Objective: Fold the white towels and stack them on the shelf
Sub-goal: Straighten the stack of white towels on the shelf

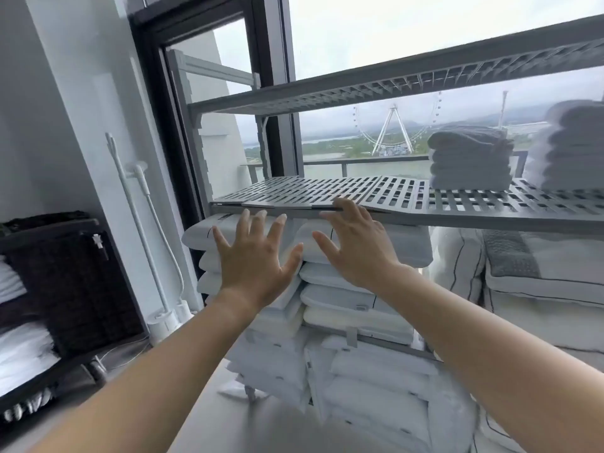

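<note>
Here, the left hand (258, 259) and the right hand (356, 246) are held up with fingers spread and nothing gripped, just before the front edge of the grey slatted shelf (327, 191), on whose right part two stacks of folded towels (470, 161) are set, pillows (359, 302) being piled beneath.

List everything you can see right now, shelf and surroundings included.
shelf boards: two, grey slatted; middle one at hand height, upper one above
folded towel stacks: two, white, right end of middle board
pillows: many, white, piled under the middle board
wicker basket: one, dark brown, far left
linens: count unclear, white, beside and below the basket
pole stand: one, white, against the left wall
Ferris wheel: one, white, outside the window
hands: two, bare, fingers spread; left hand before the pillows, right hand at the middle board's front edge
</note>
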A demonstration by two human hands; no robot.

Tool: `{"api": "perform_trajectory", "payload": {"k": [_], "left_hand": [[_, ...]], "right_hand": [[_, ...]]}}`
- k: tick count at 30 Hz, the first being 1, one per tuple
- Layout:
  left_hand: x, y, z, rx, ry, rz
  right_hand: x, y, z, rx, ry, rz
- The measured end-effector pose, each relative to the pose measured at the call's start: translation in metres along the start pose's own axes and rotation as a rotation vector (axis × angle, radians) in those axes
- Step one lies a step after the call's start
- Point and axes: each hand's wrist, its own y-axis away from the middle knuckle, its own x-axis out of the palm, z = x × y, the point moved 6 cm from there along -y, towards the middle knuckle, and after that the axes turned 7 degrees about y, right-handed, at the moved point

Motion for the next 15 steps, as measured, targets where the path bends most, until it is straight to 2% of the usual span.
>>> {"api": "perform_trajectory", "payload": {"k": [4,10,15], "left_hand": [[0.006,-0.001,-0.005,0.075,-0.086,-0.078],[0.029,-0.011,-0.036,0.109,-0.009,-0.041],[0.063,-0.037,-0.089,0.176,0.030,0.005]], "right_hand": [[0.009,0.005,-0.010,0.006,0.044,-0.018],[0.021,0.008,-0.052,0.038,0.100,-0.011],[0.022,0.008,-0.111,0.122,0.110,-0.013]]}}
